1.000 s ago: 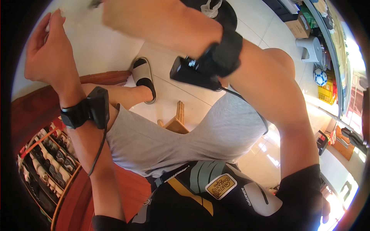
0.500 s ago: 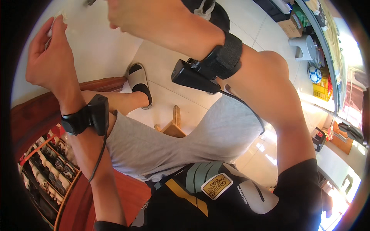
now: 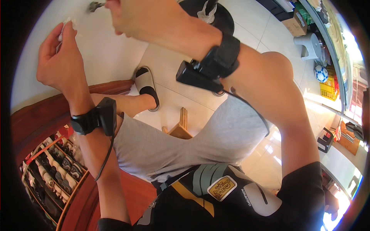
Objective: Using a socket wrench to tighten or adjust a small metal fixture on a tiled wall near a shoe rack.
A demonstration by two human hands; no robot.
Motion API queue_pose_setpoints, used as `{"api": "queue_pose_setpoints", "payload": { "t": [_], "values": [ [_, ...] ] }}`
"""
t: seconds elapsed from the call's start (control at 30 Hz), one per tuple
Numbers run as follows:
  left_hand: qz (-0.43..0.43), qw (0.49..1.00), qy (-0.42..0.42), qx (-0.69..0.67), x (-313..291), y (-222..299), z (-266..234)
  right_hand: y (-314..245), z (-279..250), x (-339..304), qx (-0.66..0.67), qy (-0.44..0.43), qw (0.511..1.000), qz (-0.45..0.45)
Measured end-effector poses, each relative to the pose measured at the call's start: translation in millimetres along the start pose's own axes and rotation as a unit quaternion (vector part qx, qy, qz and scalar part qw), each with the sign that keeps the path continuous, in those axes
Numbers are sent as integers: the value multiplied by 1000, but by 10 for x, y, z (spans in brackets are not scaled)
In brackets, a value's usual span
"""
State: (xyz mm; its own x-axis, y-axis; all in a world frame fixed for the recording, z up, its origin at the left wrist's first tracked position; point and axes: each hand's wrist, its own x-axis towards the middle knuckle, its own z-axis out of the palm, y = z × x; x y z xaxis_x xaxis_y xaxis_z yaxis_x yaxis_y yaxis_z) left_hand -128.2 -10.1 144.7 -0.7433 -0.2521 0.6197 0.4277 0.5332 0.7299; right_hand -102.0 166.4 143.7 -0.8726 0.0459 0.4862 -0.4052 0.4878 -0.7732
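Note:
Both of my hands are raised against a white wall [image 3: 111, 57] at the top left. My left hand [image 3: 58, 63] pinches a small white scrap [image 3: 64, 26] between thumb and fingertips, pressed to the wall. My right hand [image 3: 142, 19] reaches across the top edge, its fingertips right beside a small grey metal fitting [image 3: 93, 5] on the wall. The picture's rim cuts those fingers off, so its grip is hidden. Each wrist wears a black band with a small black box and a cable.
I sit on a low wooden stool [image 3: 180, 127], one foot in a white and black slipper [image 3: 146, 86] on pale floor tiles. A red-brown shoe rack [image 3: 46, 173] is at lower left. A black round base [image 3: 219, 17], white stool [image 3: 308, 46], ball [image 3: 320, 73] and yellow crate [image 3: 331, 87] lie to the right.
My left hand has shifted slightly, its fingers now straighter against the wall with the white scrap. My right hand stays by the metal fitting.

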Motion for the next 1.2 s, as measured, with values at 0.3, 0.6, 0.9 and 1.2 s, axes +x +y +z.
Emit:
{"api": "queue_pose_setpoints", "payload": {
  "t": [0.3,0.6,0.9,1.2],
  "values": [
    [4,1000,6,26,3,-41,11,159,43,-34,-1,64,996,-54],
    [105,990,-15,97,82,-232,8,78,29,-15,-8,76,993,-86],
    [141,988,8,69,12,-158,116,-176,-85,-45,8,69,993,-95],
    [107,994,6,19,38,-88,49,-146,-127,-66,-59,31,997,-26]
  ]
}}
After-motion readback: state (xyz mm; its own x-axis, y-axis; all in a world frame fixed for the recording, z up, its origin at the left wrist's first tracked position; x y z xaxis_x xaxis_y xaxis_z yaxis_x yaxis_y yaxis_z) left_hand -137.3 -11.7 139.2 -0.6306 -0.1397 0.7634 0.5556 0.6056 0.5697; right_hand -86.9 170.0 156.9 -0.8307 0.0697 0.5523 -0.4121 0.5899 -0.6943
